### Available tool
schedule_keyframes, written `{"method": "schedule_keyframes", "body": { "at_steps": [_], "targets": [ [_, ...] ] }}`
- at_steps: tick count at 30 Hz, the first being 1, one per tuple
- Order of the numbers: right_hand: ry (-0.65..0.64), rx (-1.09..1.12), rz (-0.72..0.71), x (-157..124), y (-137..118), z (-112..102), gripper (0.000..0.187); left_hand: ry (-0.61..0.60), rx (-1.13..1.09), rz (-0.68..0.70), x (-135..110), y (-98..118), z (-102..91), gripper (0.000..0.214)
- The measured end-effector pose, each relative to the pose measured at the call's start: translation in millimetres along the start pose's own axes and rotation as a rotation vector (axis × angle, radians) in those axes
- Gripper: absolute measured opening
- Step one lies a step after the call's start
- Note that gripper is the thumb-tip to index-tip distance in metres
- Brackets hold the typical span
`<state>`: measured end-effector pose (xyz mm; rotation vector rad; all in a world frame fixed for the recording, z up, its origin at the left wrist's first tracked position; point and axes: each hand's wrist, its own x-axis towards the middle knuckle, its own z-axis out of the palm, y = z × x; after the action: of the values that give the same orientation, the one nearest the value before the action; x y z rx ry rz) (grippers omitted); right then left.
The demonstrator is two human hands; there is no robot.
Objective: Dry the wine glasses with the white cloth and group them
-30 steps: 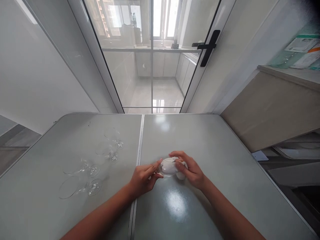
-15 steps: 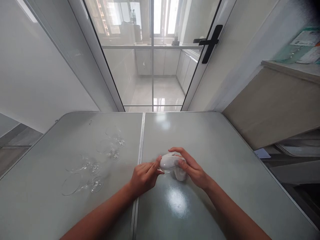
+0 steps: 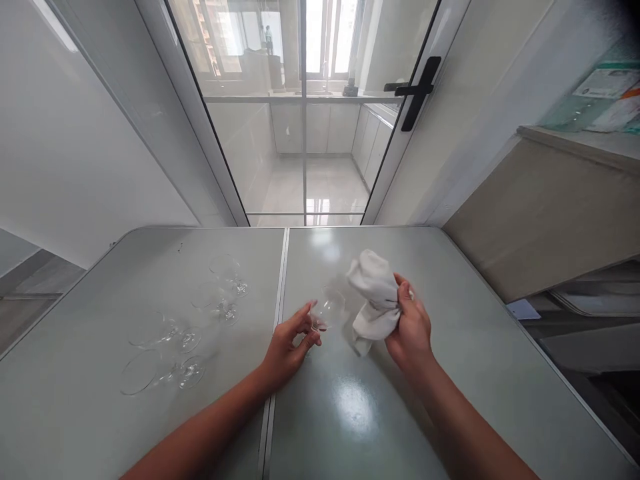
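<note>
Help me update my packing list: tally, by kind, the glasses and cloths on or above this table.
Glasses: 5 (4 on the left part of the table, plus the held glass in the left hand)
Cloths: 1 (the white cloth in the right hand)
Total: 6

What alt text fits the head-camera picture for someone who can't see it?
A right hand holds a bunched white cloth beside a clear glass held in the left hand, over a grey table. Four clear stemmed glasses are on the table's left side; a glass-paned door is beyond.
</note>
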<state>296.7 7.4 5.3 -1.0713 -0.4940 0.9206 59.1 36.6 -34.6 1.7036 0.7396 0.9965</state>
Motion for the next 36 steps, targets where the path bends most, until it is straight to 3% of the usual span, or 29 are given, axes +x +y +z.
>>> {"method": "schedule_keyframes", "body": {
  "at_steps": [2,5,8,10,13,18,20,22,24,26,28,30,32,34,36],
  "targets": [
    [-0.089,0.106,0.164,-4.7,8.1,10.5,0.033,-0.031,-0.021,-0.035,-0.5,-0.8,2.5,0.047],
    [-0.382,0.131,0.427,-24.7,18.9,28.5,0.042,-0.055,0.132,-0.002,-3.1,0.8,5.1,0.019],
    [-0.512,0.115,0.476,-48.3,24.1,39.5,0.049,0.001,0.237,0.075,-5.6,5.3,6.9,0.008],
    [-0.465,0.094,0.357,-59.2,27.3,39.1,0.048,0.03,0.221,0.06,-6.0,9.0,8.0,0.01],
    [-0.453,-0.059,0.05,-62.0,34.4,29.6,0.046,0.042,0.193,-0.012,-5.8,11.9,10.0,0.013],
    [-0.842,-0.698,-0.67,-36.8,30.7,18.3,0.046,0.092,0.344,0.086,-8.0,5.0,12.6,0.02],
    [-0.946,-0.903,-0.823,-26.6,19.6,18.0,0.052,0.088,0.475,0.203,-8.6,2.1,13.0,0.02],
    [-0.997,-1.005,-0.846,-20.5,6.6,17.8,0.051,0.062,0.636,0.36,-8.7,1.3,13.0,0.019],
    [-0.991,-0.983,-0.764,-18.0,-3.9,17.2,0.041,0.013,0.769,0.504,-9.0,2.2,12.6,0.018],
    [-0.942,-0.828,-0.563,-17.7,-8.9,17.2,0.029,-0.042,0.808,0.56,-9.8,3.6,12.3,0.014],
    [-0.848,-0.544,-0.281,-20.1,-7.3,19.5,0.026,-0.043,0.756,0.541,-11.0,4.3,12.7,0.009],
    [-0.723,-0.221,0.006,-26.7,-0.7,24.9,0.036,0.001,0.641,0.475,-12.1,4.1,14.3,0.01],
    [-0.636,0.008,0.206,-37.2,7.7,31.8,0.049,0.057,0.53,0.388,-12.7,4.0,16.6,0.011],
    [-0.643,0.097,0.274,-47.8,15.5,36.9,0.062,0.095,0.447,0.288,-12.7,4.2,18.2,0.012],
    [-0.717,0.066,0.231,-54.2,21.4,37.9,0.065,0.103,0.376,0.185,-12.7,4.0,17.8,0.016]
  ]
}}
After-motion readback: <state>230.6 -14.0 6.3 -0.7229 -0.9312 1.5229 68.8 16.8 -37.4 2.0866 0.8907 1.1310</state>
